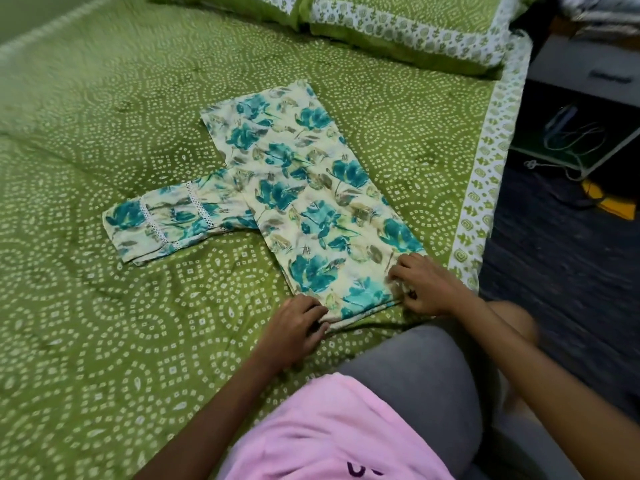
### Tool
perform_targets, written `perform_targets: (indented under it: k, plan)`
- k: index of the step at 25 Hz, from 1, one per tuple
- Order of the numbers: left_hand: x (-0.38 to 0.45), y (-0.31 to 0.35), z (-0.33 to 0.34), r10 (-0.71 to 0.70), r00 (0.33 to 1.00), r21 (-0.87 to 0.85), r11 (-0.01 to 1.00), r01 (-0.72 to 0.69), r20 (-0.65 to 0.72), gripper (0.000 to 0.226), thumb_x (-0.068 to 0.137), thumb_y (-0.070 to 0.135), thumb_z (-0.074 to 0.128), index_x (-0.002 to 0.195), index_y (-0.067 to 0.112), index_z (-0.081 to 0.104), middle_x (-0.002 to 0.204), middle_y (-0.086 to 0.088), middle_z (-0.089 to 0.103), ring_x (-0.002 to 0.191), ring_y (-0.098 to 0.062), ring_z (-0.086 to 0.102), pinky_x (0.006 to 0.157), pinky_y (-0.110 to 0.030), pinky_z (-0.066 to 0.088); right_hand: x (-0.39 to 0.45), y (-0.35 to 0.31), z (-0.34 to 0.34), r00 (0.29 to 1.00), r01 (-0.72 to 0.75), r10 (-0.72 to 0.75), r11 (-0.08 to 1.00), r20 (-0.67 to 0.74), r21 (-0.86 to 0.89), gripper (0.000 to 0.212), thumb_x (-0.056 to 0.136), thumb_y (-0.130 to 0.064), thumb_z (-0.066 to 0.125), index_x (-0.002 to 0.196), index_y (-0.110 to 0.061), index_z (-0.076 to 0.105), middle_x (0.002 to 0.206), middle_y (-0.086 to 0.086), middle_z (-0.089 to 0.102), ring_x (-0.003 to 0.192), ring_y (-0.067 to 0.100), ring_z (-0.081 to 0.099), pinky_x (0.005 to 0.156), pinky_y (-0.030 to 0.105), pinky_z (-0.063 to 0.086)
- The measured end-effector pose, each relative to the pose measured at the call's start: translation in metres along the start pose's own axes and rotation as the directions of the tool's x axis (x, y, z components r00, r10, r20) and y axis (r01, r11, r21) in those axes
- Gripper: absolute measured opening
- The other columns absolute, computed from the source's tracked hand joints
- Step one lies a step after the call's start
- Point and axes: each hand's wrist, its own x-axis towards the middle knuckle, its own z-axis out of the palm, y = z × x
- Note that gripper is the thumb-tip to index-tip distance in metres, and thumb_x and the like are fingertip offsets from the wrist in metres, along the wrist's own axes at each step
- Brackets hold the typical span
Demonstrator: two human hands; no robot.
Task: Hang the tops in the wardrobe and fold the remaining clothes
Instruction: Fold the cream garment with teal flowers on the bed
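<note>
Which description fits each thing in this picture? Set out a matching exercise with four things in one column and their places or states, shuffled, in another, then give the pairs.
Things:
1. floral garment
2. left hand
3. right hand
4. pillows

Descriptions:
A. at the far end of the bed
B. grips the garment's near right corner
C. spread flat on the green bedsheet, one sleeve out to the left
D. at the garment's near left corner, fingers curled on its hem

Pairs: 1-C, 2-D, 3-B, 4-A
</note>
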Motion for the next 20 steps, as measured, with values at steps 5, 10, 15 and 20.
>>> perform_targets:
  k: [5, 10, 15, 20]
  plan:
    - [0.003, 0.012, -0.005, -0.052, 0.998, -0.002, 0.999, 0.052, -0.024, 0.026, 0.082, 0.024, 0.047, 0.079, 0.009, 0.067, 0.071, -0.004, 0.061, 0.061, -0.016, 0.057, 0.054, -0.026, 0.049, 0.0, 0.01, -0.013, 0.999, -0.004, 0.007, 0.997, 0.034, -0.08, 0.031, 0.075, -0.005, 0.06, 0.105, -0.011, 0.063, 0.102, 0.007, 0.058, 0.094, 0.024, 0.055, 0.076, 0.031, 0.042]
    - [0.002, 0.022, 0.006, 0.06, 0.998, 0.014, 0.998, -0.06, -0.004, 0.018, 0.08, 0.018, 0.047, 0.072, 0.008, 0.06, 0.069, -0.004, 0.054, 0.067, -0.011, 0.041, 0.058, -0.022, 0.038, -0.014, 0.029, -0.014, 0.999, -0.04, 0.036, 0.991, -0.034, -0.126, 0.025, 0.072, 0.003, 0.064, 0.092, -0.013, 0.063, 0.09, 0.005, 0.06, 0.074, 0.016, 0.053, 0.06, 0.023, 0.038]
    - [0.0, 0.023, 0.013, -0.042, 0.994, 0.073, 0.997, 0.035, 0.098, 0.023, 0.078, 0.038, 0.051, 0.078, 0.015, 0.053, 0.077, 0.0, 0.051, 0.069, -0.012, 0.044, 0.059, -0.023, 0.039, -0.014, 0.031, -0.013, 0.993, -0.112, 0.115, 0.989, 0.024, -0.098, 0.028, 0.09, -0.007, 0.044, 0.116, -0.016, 0.049, 0.112, 0.002, 0.052, 0.087, 0.012, 0.047, 0.069, 0.022, 0.036]
    - [0.001, 0.022, -0.003, 0.002, 0.986, 0.083, 0.996, -0.016, 0.17, 0.014, 0.066, 0.023, 0.061, 0.07, 0.017, 0.049, 0.066, 0.003, 0.053, 0.053, -0.01, 0.052, 0.049, -0.015, 0.035, -0.023, 0.029, -0.022, 0.996, -0.057, 0.061, 0.996, 0.066, -0.064, 0.028, 0.09, -0.008, 0.045, 0.115, -0.017, 0.056, 0.109, 0.003, 0.057, 0.09, 0.016, 0.053, 0.069, 0.021, 0.032]
